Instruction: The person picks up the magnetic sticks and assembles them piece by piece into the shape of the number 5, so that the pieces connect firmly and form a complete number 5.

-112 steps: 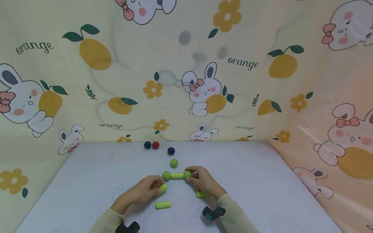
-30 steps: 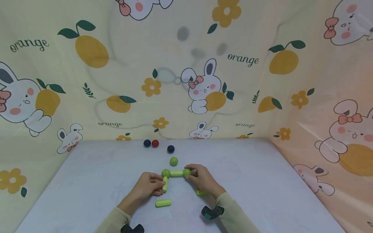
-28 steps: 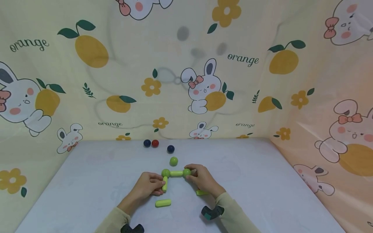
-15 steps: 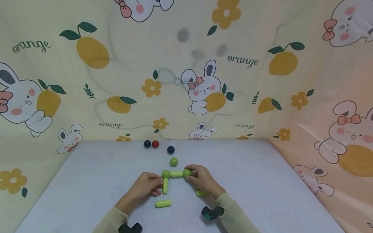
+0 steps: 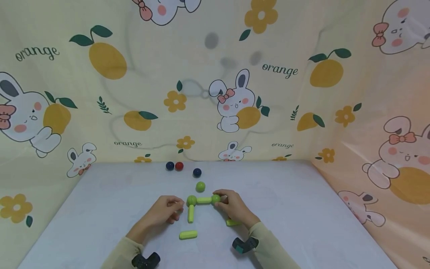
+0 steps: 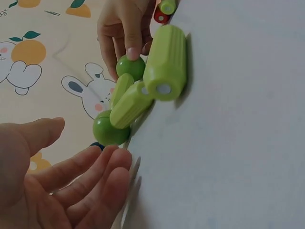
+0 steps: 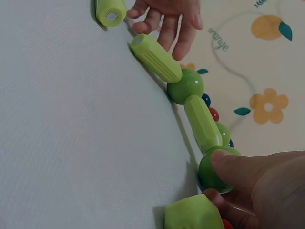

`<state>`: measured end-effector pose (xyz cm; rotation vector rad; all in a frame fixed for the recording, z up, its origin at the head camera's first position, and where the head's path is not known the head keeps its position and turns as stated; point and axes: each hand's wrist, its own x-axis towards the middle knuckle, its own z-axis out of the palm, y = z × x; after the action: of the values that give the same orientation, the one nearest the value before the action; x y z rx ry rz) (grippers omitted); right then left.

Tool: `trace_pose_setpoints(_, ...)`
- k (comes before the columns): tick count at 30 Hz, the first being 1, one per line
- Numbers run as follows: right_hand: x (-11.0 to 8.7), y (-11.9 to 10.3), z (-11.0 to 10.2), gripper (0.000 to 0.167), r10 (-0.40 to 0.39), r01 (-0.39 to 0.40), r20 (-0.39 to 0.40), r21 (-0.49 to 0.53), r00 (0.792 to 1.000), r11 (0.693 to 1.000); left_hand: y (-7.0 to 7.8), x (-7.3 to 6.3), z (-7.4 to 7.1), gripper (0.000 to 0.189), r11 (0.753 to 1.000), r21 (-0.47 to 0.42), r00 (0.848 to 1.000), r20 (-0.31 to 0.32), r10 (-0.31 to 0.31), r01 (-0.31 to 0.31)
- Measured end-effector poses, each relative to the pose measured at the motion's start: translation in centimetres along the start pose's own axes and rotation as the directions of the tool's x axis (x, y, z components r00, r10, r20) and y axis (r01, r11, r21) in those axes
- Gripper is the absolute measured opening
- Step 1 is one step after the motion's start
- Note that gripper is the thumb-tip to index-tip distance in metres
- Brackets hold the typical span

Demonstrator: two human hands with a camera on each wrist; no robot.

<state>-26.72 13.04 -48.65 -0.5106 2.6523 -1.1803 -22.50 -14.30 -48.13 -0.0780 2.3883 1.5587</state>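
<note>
1. Leftward, we saw the left hand (image 5: 163, 211) had moved off the joined stick (image 5: 190, 214), fingers loose.
2. Right hand (image 5: 235, 205) pinched the end ball (image 5: 215, 199).
3. Spare stick (image 5: 188, 235) lay unjoined between both hands, near side.

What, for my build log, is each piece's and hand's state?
Left hand, holding nothing
Right hand, pinching right green ball
Corner green ball, touching two green rods
Front green rod, loose
Right green rod, partly hidden
Rear green ball, loose
Red ball, beside left navy ball
Right navy ball, apart
</note>
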Motion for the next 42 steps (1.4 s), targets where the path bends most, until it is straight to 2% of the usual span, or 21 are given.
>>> trace_pose_setpoints(6, 0.1, 0.2, 0.0, 0.038, 0.006, -0.006, -0.007, -0.01, 1.0, 1.0, -0.2, 0.2, -0.5, 0.028, 0.998, 0.063, 0.998, -0.052, 0.033, -0.03)
trace_pose_setpoints(11, 0.1, 0.3, 0.1, 0.038, -0.009, 0.008, -0.009, -0.012, 1.0, 1.0, -0.1, 0.1, -1.6, 0.031, 0.994, 0.096, 0.995, -0.072, 0.062, -0.055)
trace_pose_setpoints(15, 0.1, 0.3, 0.1, 0.038, -0.01, 0.01, -0.002, -0.003, 1.0, 1.0, 0.0, 0.3, -2.5, 0.034, 0.992, 0.105, 0.993, -0.082, 0.081, -0.072)
trace_pose_setpoints(18, 0.1, 0.2, 0.2, 0.038, -0.005, 0.005, 0.007, 0.007, 1.0, 1.0, 0.0, 0.8, -3.2, 0.035, 0.995, 0.082, 0.991, -0.115, 0.074, -0.065)
trace_pose_setpoints(23, 0.1, 0.2, 0.2, 0.038, -0.009, 0.009, 0.008, 0.014, 1.0, 1.0, 0.2, 2.6, -4.0, 0.034, 0.998, 0.038, 0.975, -0.214, 0.065, -0.058)
trace_pose_setpoints(27, 0.1, 0.2, 0.1, 0.038, -0.005, 0.005, 0.002, 0.01, 1.0, 1.0, 0.4, 4.5, -4.5, 0.035, 0.998, 0.042, 0.965, -0.256, 0.053, -0.043)
trace_pose_setpoints(35, 0.2, 0.2, 0.1, 0.038, 0.008, -0.008, -0.003, 0.0, 1.0, 1.0, 0.5, 7.6, -5.6, 0.043, 0.997, 0.067, 0.969, -0.246, -0.016, 0.033)
trace_pose_setpoints(38, 0.2, 0.2, 0.1, 0.038, 0.009, -0.009, -0.002, 0.004, 1.0, 1.0, 0.9, 8.6, -5.8, 0.046, 0.994, 0.083, 0.967, -0.25, -0.047, 0.069)
trace_pose_setpoints(42, 0.2, 0.3, 0.1, 0.038, 0.009, -0.009, 0.0, 0.016, 1.0, 1.0, 1.3, 9.9, -5.8, 0.05, 0.99, 0.114, 0.961, -0.27, -0.052, 0.086)
